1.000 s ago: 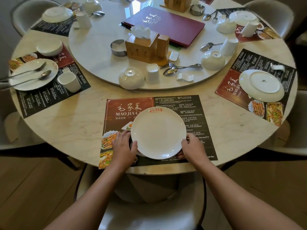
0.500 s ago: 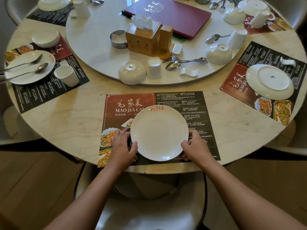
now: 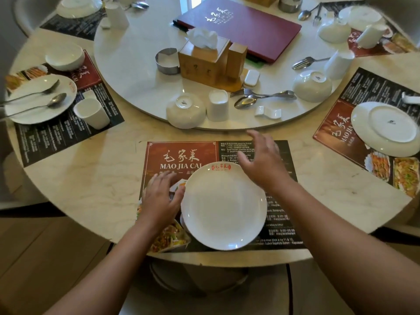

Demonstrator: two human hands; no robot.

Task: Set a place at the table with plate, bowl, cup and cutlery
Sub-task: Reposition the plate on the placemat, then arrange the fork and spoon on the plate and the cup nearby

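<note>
The white plate lies flat on the printed placemat at the near edge of the tabletop, its red logo turned toward the far side. The left hand rests on the mat just beside the plate's left rim, fingers straight and loose, the thumb at the rim and gripping nothing. The right hand hovers over the mat past the plate's far right rim, fingers spread, holding nothing. Beyond it, on the near edge of the round turntable, an upturned bowl and an upturned cup stand side by side, with a spoon and fork to their right.
</note>
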